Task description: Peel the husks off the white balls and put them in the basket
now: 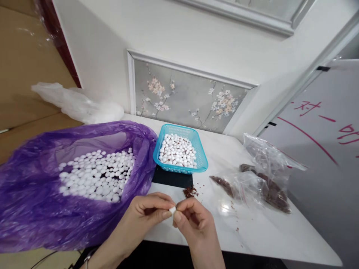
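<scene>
My left hand and my right hand meet over the near edge of the white table, both pinched on one small white bead between their fingertips. A small heap of tiny brown pieces lies on the table just beyond my fingers. To the left, a purple plastic bag lies open with many white beads inside. Straight ahead, a blue plastic basket filled with white beads rests on a dark flat object.
Clear plastic bags with brown pieces lie on the table's right side. A crumpled clear bag rests at the back left by the wall. A white board with red writing stands at the right. A flowered wall panel is behind the basket.
</scene>
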`<state>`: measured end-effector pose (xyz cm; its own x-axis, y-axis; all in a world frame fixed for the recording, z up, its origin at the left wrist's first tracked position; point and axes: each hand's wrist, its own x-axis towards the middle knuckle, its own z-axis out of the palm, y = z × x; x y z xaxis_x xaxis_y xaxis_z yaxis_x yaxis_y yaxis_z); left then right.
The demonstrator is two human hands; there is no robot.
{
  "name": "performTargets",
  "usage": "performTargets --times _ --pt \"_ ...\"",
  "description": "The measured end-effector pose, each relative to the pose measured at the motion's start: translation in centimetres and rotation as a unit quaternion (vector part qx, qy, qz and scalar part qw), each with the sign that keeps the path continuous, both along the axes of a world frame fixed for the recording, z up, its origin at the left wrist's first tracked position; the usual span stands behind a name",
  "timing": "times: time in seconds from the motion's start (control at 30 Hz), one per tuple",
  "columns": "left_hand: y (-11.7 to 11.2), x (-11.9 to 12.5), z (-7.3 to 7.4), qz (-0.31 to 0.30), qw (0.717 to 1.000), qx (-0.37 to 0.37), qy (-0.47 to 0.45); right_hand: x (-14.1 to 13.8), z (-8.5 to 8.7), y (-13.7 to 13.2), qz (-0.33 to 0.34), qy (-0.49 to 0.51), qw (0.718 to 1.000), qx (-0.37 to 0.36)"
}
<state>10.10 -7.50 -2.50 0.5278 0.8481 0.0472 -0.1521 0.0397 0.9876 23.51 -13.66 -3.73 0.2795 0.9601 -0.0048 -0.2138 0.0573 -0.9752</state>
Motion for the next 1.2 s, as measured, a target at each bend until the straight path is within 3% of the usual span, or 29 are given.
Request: performTargets --times 0.27,0.5,0.6,0.73,0.87,1.03,1.2 --pt "0.0 0.3 -0.2 -0.009 0.999 -0.034 -0.007 0.0 -0.7 0.5 0.029 0.034 0.999 0.018" --pt "-0.7 0.5 -0.6 -0.055 0.978 -0.139 -0.142 1.0 -0.3 0.4 0.128 0.135 0.981 0.047" --pt "-0.7 0.1 -0.3 -0.051 0.976 -0.145 -0.154 1.9 0.0 0.0 0.093 0.097 0.989 0.057" --pt "-0.5 -0.2 0.0 -0.03 0.986 -0.051 -0.156 2.6 -0.2 -0.3 0.043 0.044 0.997 0.042" --pt "-0.7 -0.2 0.2 -0.011 0.993 0.015 -0.116 2.3 -0.5 -0.4 0.039 0.009 0.999 0.029" --pt "-0.7 0.0 0.1 0.007 0.997 0.034 -0.074 2.3 -0.4 -0.6 0.036 -0.031 0.999 0.023" --pt "-0.4 -0.4 -1.0 0.044 0.996 0.019 -0.073 6.0 -1.3 -1.0 -0.091 -0.181 0.979 -0.025"
